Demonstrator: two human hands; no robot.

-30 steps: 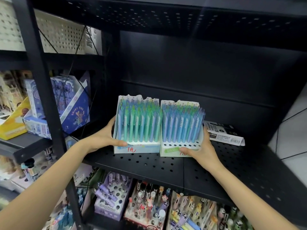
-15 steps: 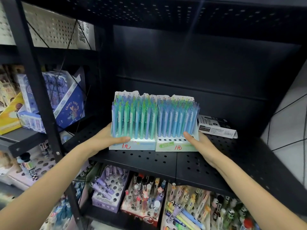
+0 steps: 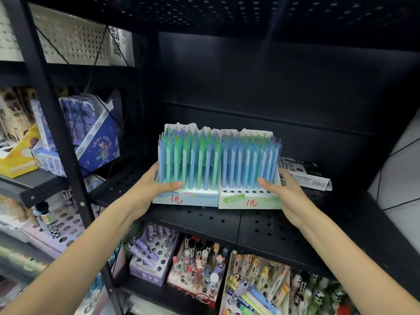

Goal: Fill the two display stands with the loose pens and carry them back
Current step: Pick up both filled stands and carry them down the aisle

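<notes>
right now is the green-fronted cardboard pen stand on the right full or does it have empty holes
Not quite full: the green-fronted cardboard pen stand shows a front row of empty holes, with upright blue pens filling the rows behind.

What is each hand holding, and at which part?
Left hand grips the blue stand at its left side; right hand grips the green stand at its right side.

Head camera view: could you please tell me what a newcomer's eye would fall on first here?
Two white cardboard display stands packed with upright blue and green pens sit side by side at the middle of the black perforated metal shelf. The left hand grips the left stand's outer edge and the right hand the right stand's. Behind the right hand lies a black-and-white printed box.
</notes>
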